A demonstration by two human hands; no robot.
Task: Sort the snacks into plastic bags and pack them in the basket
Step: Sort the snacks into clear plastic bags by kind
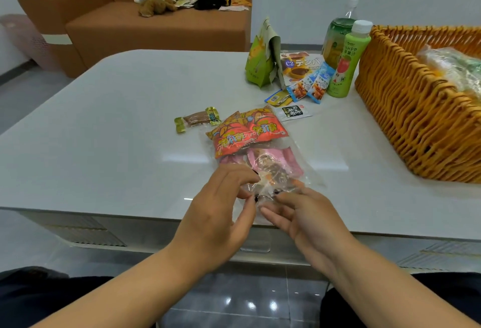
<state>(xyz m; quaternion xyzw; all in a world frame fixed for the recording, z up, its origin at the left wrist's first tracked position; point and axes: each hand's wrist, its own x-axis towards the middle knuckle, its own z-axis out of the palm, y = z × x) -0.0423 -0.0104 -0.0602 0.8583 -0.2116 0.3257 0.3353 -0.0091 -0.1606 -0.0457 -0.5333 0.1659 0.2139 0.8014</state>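
Two hands, left hand [221, 205] and right hand [302, 213], pinching the mouth of a crinkly clear plastic bag [260, 156] of red and pink snack packets on the glossy grey table [109, 124], woven orange wicker basket [406, 109] to the right, green bottle [346, 62] marked "HPP".

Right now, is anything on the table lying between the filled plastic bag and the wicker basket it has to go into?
Nothing visible does. The plastic bag, held at its near end by the left hand and right hand, has bare table between it and the basket. The loose snacks lie farther back.
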